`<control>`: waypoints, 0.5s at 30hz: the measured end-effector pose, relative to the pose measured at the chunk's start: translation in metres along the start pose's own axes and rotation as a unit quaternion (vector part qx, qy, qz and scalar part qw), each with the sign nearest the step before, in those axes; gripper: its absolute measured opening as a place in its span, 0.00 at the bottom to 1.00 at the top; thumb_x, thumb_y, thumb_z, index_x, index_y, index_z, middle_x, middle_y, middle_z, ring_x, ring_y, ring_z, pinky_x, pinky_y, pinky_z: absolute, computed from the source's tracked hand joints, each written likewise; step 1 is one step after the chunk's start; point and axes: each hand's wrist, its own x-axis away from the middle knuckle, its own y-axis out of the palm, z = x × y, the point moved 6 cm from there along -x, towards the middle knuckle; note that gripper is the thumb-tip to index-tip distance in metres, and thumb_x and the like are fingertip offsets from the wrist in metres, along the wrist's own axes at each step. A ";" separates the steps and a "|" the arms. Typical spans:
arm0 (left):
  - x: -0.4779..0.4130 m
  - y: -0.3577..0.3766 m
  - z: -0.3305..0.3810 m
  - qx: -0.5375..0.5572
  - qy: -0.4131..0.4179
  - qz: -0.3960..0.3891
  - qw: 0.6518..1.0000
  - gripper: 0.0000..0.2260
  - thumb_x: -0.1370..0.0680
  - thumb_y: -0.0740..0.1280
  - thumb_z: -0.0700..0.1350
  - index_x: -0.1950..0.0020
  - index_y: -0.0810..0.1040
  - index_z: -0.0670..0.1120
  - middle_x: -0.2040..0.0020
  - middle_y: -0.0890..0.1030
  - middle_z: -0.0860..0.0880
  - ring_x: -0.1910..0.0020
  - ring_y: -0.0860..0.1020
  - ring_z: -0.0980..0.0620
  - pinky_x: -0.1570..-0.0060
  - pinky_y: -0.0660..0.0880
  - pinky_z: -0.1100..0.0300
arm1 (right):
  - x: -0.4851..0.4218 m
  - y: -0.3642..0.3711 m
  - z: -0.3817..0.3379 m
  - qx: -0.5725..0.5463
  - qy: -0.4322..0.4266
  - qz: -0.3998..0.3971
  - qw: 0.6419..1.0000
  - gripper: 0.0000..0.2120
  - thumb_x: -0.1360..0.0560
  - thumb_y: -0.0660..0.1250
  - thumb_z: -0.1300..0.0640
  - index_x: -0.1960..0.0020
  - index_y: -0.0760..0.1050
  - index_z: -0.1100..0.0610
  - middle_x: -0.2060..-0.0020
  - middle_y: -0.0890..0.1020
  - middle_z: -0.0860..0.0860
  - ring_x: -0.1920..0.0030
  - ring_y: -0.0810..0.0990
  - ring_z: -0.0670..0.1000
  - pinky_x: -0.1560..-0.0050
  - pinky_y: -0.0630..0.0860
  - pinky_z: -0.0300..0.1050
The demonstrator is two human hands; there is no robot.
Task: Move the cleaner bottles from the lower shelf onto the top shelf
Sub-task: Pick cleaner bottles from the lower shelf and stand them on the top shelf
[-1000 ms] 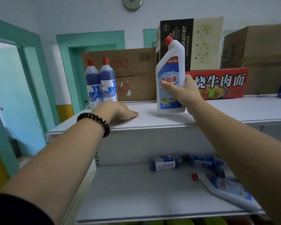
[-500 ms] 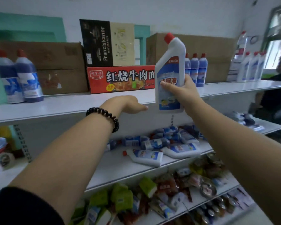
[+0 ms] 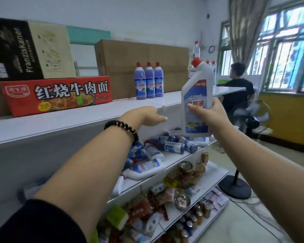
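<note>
Right hand gripping upright white cleaner bottle, bottles heaped on lower shelf

Upright white red-capped cleaner bottle, held aloft

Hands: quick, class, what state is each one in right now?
Left hand: open, holding nothing.
Right hand: grips the white cleaner bottle.
</note>
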 end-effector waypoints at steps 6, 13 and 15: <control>-0.094 0.003 0.034 -0.002 0.022 0.012 1.000 0.31 0.18 0.58 0.61 0.22 0.65 0.42 0.24 0.68 0.43 0.26 0.68 0.44 0.29 0.65 0.51 | -0.076 -0.031 0.028 0.005 -0.005 0.021 1.000 0.31 0.31 0.79 0.51 0.33 0.70 0.54 0.43 0.81 0.52 0.44 0.82 0.54 0.41 0.79 0.60; -0.214 -0.006 0.044 -0.008 0.023 -0.001 1.000 0.33 0.17 0.56 0.62 0.20 0.60 0.41 0.20 0.62 0.44 0.22 0.62 0.45 0.26 0.60 0.51 | -0.190 -0.044 0.058 -0.024 -0.009 0.032 0.999 0.27 0.31 0.79 0.53 0.36 0.71 0.53 0.45 0.83 0.51 0.46 0.83 0.54 0.42 0.80 0.61; -0.248 -0.002 0.043 -0.015 0.016 -0.018 1.000 0.34 0.18 0.55 0.64 0.21 0.61 0.41 0.20 0.63 0.44 0.23 0.63 0.45 0.25 0.60 0.49 | -0.219 -0.050 0.069 -0.049 -0.008 0.037 0.998 0.26 0.32 0.79 0.53 0.38 0.72 0.53 0.46 0.84 0.52 0.46 0.84 0.55 0.44 0.80 0.62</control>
